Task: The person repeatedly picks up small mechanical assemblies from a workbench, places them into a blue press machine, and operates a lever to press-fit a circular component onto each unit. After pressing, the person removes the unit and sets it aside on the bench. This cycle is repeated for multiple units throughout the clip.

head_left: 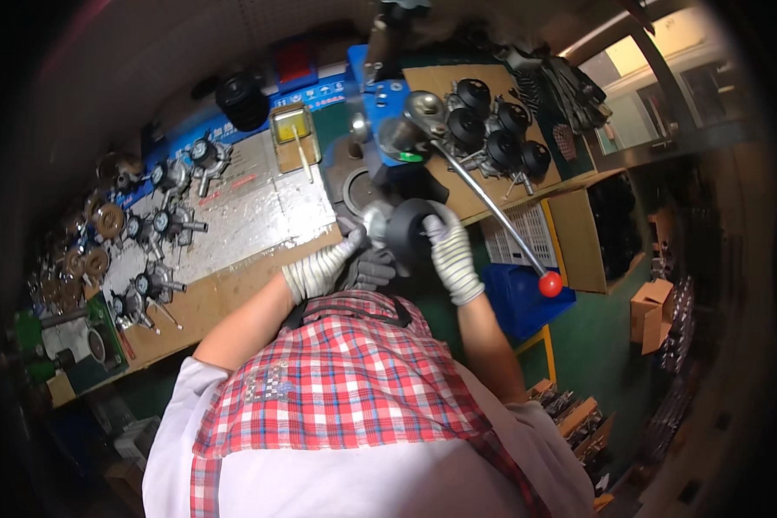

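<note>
Hands | your left hand (319, 270) and right hand (451, 250), both closed, clasp the dark round part (406, 231) between them at the counter's (233, 293) near edge | axis left-right | right hand nearer the red-knobbed lever (501, 216)

Counter (233, 298): brown board top with a worn, pale sheet over its middle, running left of the hands.
Back wall (121, 86): grey, dim, beyond the counter.
Floor (604, 345): dark green, to the right of the hands and lower.
Window (656, 78): up right of the hands, bright yellowish daylight behind a dark frame.
Shelf unit (578, 246): yellow-brown boards just right of the hands.
Light: warm, strongest on the counter's pale sheet; the edges fall into shadow.
</note>
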A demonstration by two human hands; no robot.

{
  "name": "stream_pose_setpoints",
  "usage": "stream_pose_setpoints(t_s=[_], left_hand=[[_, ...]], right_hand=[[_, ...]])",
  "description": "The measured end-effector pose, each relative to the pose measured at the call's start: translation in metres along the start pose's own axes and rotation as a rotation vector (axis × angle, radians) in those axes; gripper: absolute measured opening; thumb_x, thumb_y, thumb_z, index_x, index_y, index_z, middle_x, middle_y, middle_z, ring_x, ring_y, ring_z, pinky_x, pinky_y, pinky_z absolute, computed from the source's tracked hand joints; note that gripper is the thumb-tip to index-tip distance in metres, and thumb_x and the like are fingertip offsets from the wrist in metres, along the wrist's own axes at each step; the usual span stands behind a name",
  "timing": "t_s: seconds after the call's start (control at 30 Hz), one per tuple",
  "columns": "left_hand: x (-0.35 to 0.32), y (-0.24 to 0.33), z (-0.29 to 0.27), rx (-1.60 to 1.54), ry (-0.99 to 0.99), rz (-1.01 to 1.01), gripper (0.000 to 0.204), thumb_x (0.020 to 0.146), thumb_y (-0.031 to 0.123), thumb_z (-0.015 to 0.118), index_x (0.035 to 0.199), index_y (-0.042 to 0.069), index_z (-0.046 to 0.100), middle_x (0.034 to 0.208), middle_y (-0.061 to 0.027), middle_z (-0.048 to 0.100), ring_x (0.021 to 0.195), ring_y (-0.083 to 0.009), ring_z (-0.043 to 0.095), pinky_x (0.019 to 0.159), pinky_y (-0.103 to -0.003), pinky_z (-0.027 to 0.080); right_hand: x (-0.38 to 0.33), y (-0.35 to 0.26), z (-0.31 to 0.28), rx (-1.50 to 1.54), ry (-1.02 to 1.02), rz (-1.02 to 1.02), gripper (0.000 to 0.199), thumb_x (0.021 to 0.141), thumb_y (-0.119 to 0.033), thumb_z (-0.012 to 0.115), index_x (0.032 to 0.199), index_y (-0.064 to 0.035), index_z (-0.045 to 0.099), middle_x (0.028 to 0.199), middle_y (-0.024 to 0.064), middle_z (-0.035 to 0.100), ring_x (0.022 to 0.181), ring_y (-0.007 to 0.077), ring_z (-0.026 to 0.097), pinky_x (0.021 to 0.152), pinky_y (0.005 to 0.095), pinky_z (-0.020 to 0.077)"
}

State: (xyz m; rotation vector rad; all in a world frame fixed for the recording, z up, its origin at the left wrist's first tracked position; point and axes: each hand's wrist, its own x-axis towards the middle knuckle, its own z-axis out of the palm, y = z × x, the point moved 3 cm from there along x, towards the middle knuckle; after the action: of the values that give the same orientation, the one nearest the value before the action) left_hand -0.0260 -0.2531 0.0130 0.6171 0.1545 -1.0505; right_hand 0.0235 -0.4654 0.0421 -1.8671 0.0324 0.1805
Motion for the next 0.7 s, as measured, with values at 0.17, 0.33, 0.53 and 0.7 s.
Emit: stream_pose_setpoints(t_s=[0.17,0.33,0.53,0.7], left_hand=[[-0.012,-0.007,-0.009,0.022,0.166,0.101,0.092,0.081,0.068,0.056,0.138,-0.001,0.037,0.131,-0.0189,0.051,0.12,-0.0272,0.05,0.106,-0.04,0.037],[-0.059,-0.032,-0.05,-0.032,0.546,0.221,0.087,0.082,0.063,0.06,0.14,0.002,0.036,0.135,-0.0179,0.048,0.12,-0.0273,0.049,0.106,-0.041,0.036],[-0.122,-0.062,-0.09,-0.131,0.801,0.382,0.085,0.081,0.062,0.061,0.14,0.005,0.036,0.132,-0.0151,0.05,0.111,-0.0251,0.054,0.099,-0.04,0.041],[-0.155,-0.089,-0.145,-0.27,1.085,0.49,0.046,0.094,0.041,0.054,0.126,0.008,0.053,0.112,-0.0105,0.063,0.096,-0.0174,0.062,0.085,-0.032,0.05]], right_hand=[[0.057,0.109,-0.14,0.009,0.389,0.252,0.044,0.096,-0.031,0.054,0.121,0.0048,0.053,0.113,0.019,0.063,0.101,0.0279,0.061,0.088,0.0339,0.0473],[0.145,0.185,-0.181,-0.209,0.553,0.404,0.048,0.093,-0.03,0.054,0.125,0.0052,0.05,0.117,0.0254,0.06,0.11,0.0362,0.059,0.095,0.0391,0.0448],[0.231,0.183,-0.163,-0.262,0.647,0.395,0.049,0.091,-0.036,0.053,0.118,0.0052,0.057,0.117,0.0229,0.062,0.107,0.0358,0.06,0.092,0.0398,0.0465],[0.24,0.168,-0.132,0.381,0.215,0.089,0.076,0.087,-0.063,0.048,0.142,-0.014,0.027,0.141,0.0096,0.038,0.121,0.029,0.047,0.099,0.0486,0.0419]])
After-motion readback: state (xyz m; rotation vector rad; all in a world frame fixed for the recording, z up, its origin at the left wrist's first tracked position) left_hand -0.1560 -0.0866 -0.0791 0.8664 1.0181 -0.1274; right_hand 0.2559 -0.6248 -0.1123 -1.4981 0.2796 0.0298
